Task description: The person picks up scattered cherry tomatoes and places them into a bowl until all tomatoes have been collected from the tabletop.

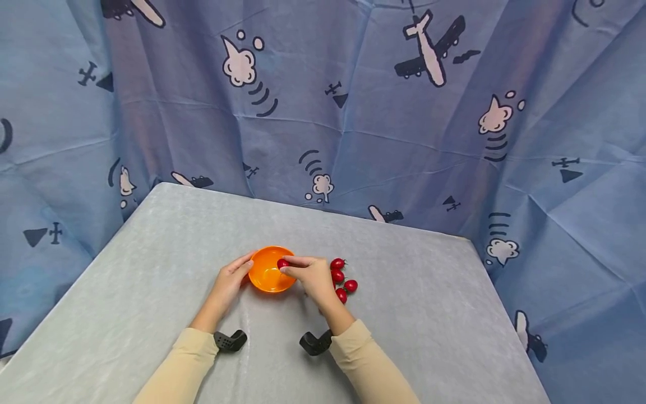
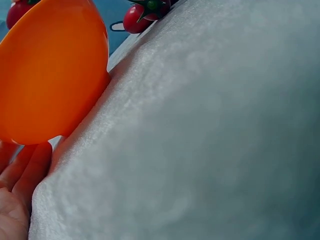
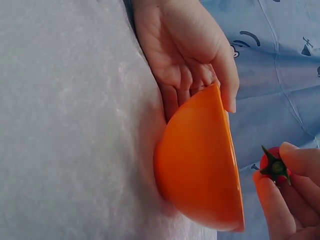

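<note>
Bowl: 1 orange bowl (image 1: 268,274) on grey table (image 1: 151,280), mid-front.
Tomatoes: 5 total; 4 loose tomatoes (image 1: 343,279) on table just R of bowl, 1 held tomato (image 1: 282,263) over bowl.
R hand (image 1: 313,276): thumb + fingertip pinch held tomato.
L hand (image 1: 229,280): fingers curled round bowl's L wall, thumb on rim.
R wrist view: shows green calyx (image 3: 273,167), not visible from head view.
</note>
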Available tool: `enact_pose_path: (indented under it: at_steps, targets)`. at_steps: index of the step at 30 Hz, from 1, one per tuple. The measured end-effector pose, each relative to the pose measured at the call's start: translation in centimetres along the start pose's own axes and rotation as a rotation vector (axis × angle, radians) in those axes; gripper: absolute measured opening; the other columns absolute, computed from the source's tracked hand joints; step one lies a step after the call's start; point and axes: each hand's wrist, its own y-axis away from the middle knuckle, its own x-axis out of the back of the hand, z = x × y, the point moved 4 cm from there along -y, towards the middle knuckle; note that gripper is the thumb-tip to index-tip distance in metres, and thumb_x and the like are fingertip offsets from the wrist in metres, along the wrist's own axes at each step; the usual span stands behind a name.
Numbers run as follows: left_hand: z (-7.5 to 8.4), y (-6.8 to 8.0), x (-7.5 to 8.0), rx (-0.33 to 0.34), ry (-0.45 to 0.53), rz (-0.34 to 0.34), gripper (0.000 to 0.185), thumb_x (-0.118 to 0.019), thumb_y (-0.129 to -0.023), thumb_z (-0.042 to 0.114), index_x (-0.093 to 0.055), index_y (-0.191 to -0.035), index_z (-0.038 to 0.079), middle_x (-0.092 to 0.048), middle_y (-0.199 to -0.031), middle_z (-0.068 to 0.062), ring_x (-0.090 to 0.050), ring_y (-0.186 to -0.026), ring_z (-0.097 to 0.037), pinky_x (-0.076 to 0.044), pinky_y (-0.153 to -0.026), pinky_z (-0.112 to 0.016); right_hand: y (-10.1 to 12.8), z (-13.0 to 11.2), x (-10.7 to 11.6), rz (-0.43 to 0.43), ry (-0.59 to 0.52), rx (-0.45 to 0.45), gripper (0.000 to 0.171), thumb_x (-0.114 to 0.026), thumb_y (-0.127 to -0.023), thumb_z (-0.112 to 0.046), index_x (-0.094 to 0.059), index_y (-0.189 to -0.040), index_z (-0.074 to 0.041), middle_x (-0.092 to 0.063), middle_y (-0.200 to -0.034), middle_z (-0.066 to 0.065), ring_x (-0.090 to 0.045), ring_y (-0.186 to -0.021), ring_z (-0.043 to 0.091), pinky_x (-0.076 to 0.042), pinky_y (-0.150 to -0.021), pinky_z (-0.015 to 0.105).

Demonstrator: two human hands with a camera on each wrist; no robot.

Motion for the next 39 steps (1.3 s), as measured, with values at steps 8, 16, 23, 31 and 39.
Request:
enact_pose_path:
  at_steps: [8,16,23,31,39]
  targets:
    - [-0.2,0.0,0.0,0.006,0.004,0.003,0.045,-0.05,-0.104,0.022,-0.05,-0.146,0.005,-0.049,-0.151,-0.013,-0.057,-0.106,0.013,-0.048,-0.093,-0.009,-0.5,-0.2,-1.2,-0.009,-0.013,0.083,0.024,-0.084,-0.078,-0.02,-0.081,-0.099,-0.009,-0.078,-0.1,0.011,-0.066,-0.085,0.01,-0.053,-0.067,0.018]
    - [-0.3,0.0,0.1,0.006,-0.017,0.0,0.044,-0.049,-0.105,0.022,-0.05,-0.146,0.005,-0.048,-0.152,-0.013,-0.057,-0.108,0.011,-0.048,-0.096,-0.012,-0.4,-0.4,-2.3,-0.024,0.007,0.104,0.022,-0.084,-0.078,-0.017,-0.081,-0.099,-0.009,-0.077,-0.106,0.011,-0.067,-0.09,0.012,-0.06,-0.074,0.024]
    - [-0.3,-0.1,0.2,0.006,0.005,0.0,0.045,-0.05,-0.104,0.022,-0.05,-0.145,0.005,-0.049,-0.151,-0.014,-0.059,-0.104,0.012,-0.049,-0.094,-0.011,-0.5,-0.5,-3.0,-0.008,-0.008,0.098,0.022,-0.085,-0.078,-0.019,-0.082,-0.098,-0.011,-0.077,-0.107,0.01,-0.067,-0.095,0.016,-0.06,-0.081,0.028]
    - [-0.2,-0.1,0.1,-0.007,-0.005,-0.005,0.045,-0.05,-0.104,0.022,-0.05,-0.145,0.004,-0.049,-0.151,-0.014,-0.058,-0.105,0.013,-0.048,-0.093,-0.009,-0.6,-0.5,-3.8,-0.021,0.02,0.127,0.02,-0.084,-0.077,-0.017,-0.082,-0.096,-0.01,-0.077,-0.104,0.009,-0.067,-0.095,0.015,-0.06,-0.077,0.025]
    - [-0.2,-0.1,0.1,-0.004,0.004,-0.009,0.045,-0.05,-0.104,0.022,-0.05,-0.145,0.004,-0.049,-0.151,-0.015,-0.058,-0.105,0.013,-0.048,-0.093,-0.01,-0.9,-0.3,-4.1,-0.028,0.032,0.103,0.019,-0.083,-0.079,-0.016,-0.082,-0.097,-0.01,-0.077,-0.106,0.009,-0.067,-0.103,0.019,-0.061,-0.082,0.029]
